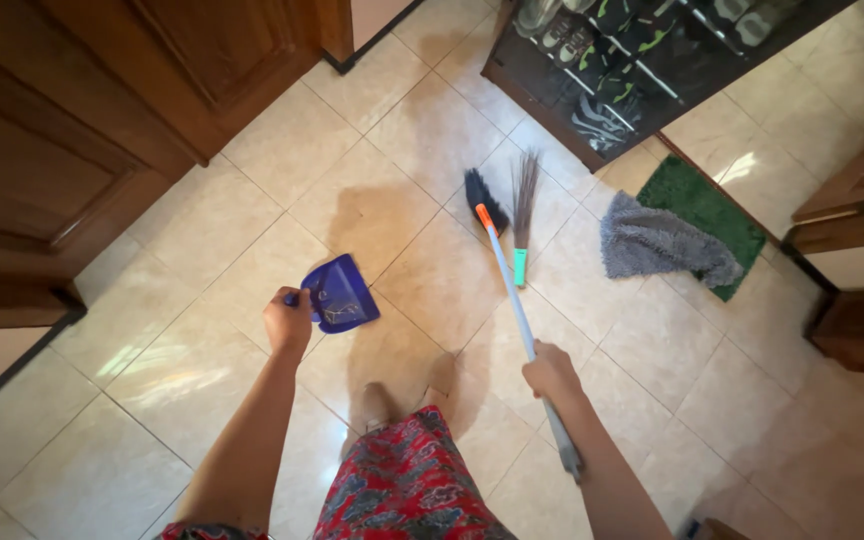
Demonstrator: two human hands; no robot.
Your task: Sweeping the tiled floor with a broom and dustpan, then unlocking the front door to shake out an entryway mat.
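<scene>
Looking down from the head camera, the left hand (287,322) is clenched around the handle of a blue dustpan (340,293), which hangs above the cream tiled floor (152,380) with its open scoop facing up toward the camera. A few thin strands lie inside the scoop. The right hand (552,373) is wrapped around the pale pole of a broom (512,290); the pole runs on past the wrist toward the bottom of the frame, and near its far end it has an orange collar above a dark bristle head that rests on the tiles. Just beside that head lies a stick broom (523,215) with a green grip, its thin brown bristles fanned out toward the shoe rack (632,70). The rack is dark and holds rows of shoes. In front of it sits a green mat (707,205) with a grey cloth (657,245) crumpled on its near edge. Brown wooden doors (72,110) close off the left side. A red patterned garment (407,480) and bare toes show at the bottom, between the two arms.
</scene>
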